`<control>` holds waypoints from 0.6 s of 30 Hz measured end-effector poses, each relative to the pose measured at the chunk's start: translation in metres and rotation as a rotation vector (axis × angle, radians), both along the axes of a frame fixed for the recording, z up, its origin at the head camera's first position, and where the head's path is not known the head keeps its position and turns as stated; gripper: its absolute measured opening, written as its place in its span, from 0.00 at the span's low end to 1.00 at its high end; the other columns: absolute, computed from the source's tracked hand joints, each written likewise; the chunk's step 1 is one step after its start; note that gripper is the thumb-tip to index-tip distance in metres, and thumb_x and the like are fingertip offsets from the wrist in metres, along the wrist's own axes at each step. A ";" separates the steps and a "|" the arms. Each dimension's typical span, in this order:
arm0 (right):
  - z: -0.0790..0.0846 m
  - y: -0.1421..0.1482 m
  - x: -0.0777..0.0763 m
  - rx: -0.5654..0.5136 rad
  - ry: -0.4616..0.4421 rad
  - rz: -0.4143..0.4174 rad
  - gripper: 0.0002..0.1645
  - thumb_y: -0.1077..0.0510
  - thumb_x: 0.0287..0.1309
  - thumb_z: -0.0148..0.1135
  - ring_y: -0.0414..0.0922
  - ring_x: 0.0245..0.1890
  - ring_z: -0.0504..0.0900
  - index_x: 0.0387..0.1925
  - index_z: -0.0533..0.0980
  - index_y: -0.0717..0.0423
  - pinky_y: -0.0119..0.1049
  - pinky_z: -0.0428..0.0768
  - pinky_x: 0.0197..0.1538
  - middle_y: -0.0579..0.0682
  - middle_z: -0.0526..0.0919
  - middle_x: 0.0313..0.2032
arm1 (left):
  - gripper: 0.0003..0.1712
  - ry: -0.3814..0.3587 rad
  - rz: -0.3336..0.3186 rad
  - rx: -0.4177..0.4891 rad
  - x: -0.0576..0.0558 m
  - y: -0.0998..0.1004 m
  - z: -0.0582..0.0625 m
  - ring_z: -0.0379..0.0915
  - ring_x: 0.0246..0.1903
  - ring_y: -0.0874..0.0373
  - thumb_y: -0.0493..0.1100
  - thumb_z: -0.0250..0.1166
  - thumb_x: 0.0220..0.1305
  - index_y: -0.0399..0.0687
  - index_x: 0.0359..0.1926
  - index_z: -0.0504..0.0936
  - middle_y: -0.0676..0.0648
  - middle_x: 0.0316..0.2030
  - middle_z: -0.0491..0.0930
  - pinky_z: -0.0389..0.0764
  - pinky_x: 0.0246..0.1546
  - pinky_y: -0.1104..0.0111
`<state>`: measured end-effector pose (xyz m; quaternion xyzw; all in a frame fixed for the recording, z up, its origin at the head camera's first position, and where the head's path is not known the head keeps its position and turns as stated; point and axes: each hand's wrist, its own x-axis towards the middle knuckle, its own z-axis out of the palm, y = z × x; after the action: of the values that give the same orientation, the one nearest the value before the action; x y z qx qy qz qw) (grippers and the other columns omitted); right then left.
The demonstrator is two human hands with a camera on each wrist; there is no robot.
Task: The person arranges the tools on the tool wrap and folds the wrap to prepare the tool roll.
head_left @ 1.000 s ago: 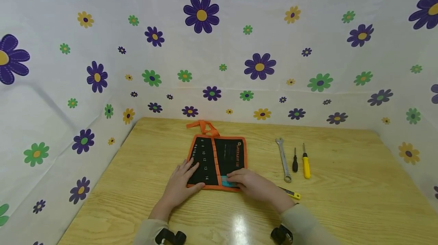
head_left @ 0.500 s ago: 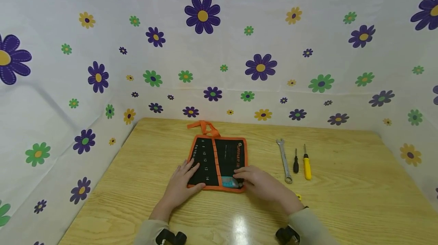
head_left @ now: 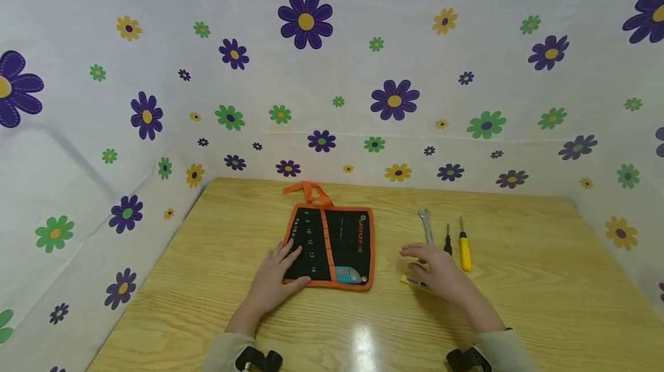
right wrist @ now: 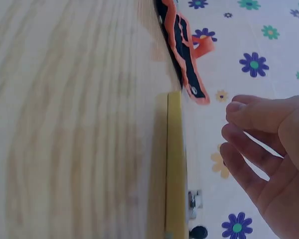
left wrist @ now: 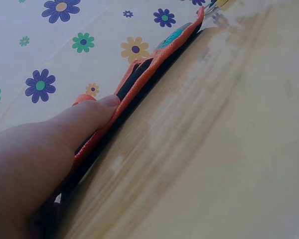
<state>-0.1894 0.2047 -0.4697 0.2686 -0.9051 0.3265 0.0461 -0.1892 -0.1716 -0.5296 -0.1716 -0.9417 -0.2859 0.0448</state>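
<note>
Black fabric tool pouch (head_left: 350,233), orange-bound, flat on the wood-grain table (head_left: 544,280); rounded turquoise object (head_left: 346,275) near its front edge. Rightward: slim yellow bar-shaped tool (head_left: 411,280), steel wrench (head_left: 426,224), black-handled screwdriver (head_left: 448,244), yellow-handled screwdriver (head_left: 464,251); my right hand (head_left: 438,274) partly hides the bar-shaped tool and wrench. My left hand (head_left: 272,282): fingers spread, resting on the pouch. Right: fingers loosely bent, holding nothing, apart from the bar-shaped tool.
</note>
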 end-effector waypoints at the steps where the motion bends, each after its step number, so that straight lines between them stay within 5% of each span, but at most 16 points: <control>1: -0.001 0.003 0.000 -0.008 -0.009 -0.023 0.17 0.73 0.56 0.62 0.52 0.44 0.81 0.49 0.79 0.64 0.40 0.82 0.43 0.57 0.80 0.49 | 0.46 -0.002 0.000 0.001 0.000 0.000 0.000 0.42 0.71 0.44 0.68 0.61 0.58 0.51 0.71 0.64 0.43 0.71 0.56 0.46 0.68 0.47; 10: -0.004 0.023 0.002 0.000 -0.118 -0.291 0.14 0.70 0.58 0.61 0.55 0.40 0.81 0.47 0.79 0.66 0.44 0.82 0.38 0.60 0.80 0.43 | 0.46 -0.002 -0.001 0.003 0.000 0.000 -0.001 0.41 0.72 0.45 0.68 0.61 0.58 0.51 0.71 0.63 0.44 0.71 0.56 0.45 0.69 0.48; 18: -0.009 0.032 0.000 -0.021 -0.153 -0.378 0.13 0.67 0.57 0.63 0.53 0.36 0.82 0.45 0.79 0.67 0.44 0.82 0.35 0.54 0.83 0.34 | 0.46 -0.006 0.002 0.006 -0.001 0.000 -0.003 0.41 0.72 0.46 0.68 0.61 0.58 0.52 0.71 0.63 0.44 0.71 0.55 0.45 0.69 0.48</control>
<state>-0.1895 0.2372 -0.4788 0.0679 -0.9368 0.3408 0.0403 -0.1897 -0.1721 -0.5323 -0.1700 -0.9411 -0.2890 0.0428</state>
